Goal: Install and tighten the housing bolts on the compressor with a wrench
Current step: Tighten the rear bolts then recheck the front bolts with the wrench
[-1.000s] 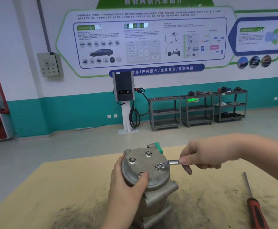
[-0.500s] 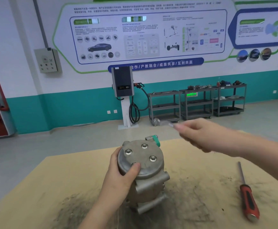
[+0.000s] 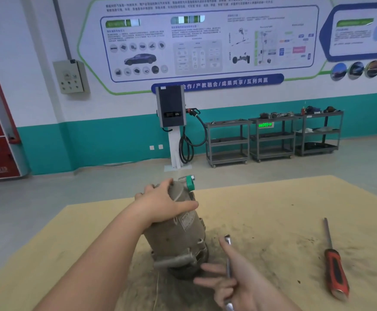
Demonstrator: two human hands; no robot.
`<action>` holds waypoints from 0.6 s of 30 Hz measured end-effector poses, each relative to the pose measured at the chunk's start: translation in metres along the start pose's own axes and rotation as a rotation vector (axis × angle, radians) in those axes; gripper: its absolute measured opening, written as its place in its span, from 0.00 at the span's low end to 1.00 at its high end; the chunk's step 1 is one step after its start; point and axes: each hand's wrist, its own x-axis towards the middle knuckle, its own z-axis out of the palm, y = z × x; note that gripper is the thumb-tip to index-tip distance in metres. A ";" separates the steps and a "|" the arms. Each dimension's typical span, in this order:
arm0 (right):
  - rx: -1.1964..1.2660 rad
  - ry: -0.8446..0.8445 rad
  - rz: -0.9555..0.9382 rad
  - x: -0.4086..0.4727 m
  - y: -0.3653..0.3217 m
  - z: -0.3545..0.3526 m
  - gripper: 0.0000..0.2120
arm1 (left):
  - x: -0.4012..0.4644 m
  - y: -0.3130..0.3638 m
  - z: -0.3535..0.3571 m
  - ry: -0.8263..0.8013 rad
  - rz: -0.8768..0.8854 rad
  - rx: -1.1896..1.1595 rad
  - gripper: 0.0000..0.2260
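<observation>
The compressor (image 3: pixel 178 225) stands tilted on the table (image 3: pixel 261 212), its bolted end under the left hand (image 3: pixel 160 205), whose fingers curl over the top and grip it. The right hand (image 3: pixel 239 286) holds the wrench (image 3: pixel 228 261) loosely — thumb and forefinger along the shaft, other fingers spread toward the base. This looks like repositioning between bolts; next the wrench must find another bolt head. A screwdriver (image 3: pixel 335 268) lies well right of the fingers — open tabletop between.

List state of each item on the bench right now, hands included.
compressor: tilted, bolted end facing away, on the table.
left hand: grips the compressor's top.
right hand: holds the wrench, off the bolts.
screwdriver: lying flat, untouched.
</observation>
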 end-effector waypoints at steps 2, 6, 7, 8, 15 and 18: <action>-0.005 0.046 -0.074 0.011 0.003 0.009 0.36 | 0.015 0.000 -0.003 -0.002 -0.033 -0.002 0.44; -0.294 0.409 -0.345 0.022 -0.018 -0.009 0.19 | 0.035 0.001 -0.002 -0.021 -0.002 -0.028 0.39; -0.453 0.518 -0.441 0.022 -0.028 -0.020 0.14 | 0.038 0.002 -0.001 -0.018 0.020 -0.030 0.39; -0.597 0.604 -0.539 0.020 -0.036 -0.032 0.10 | 0.041 0.003 0.000 -0.012 0.044 -0.028 0.38; -1.003 0.866 -0.663 0.022 -0.048 -0.073 0.12 | 0.044 0.005 0.003 0.013 0.069 0.009 0.34; -1.223 0.903 -0.592 0.034 -0.042 -0.070 0.15 | 0.040 -0.001 -0.001 -0.020 0.063 -0.053 0.33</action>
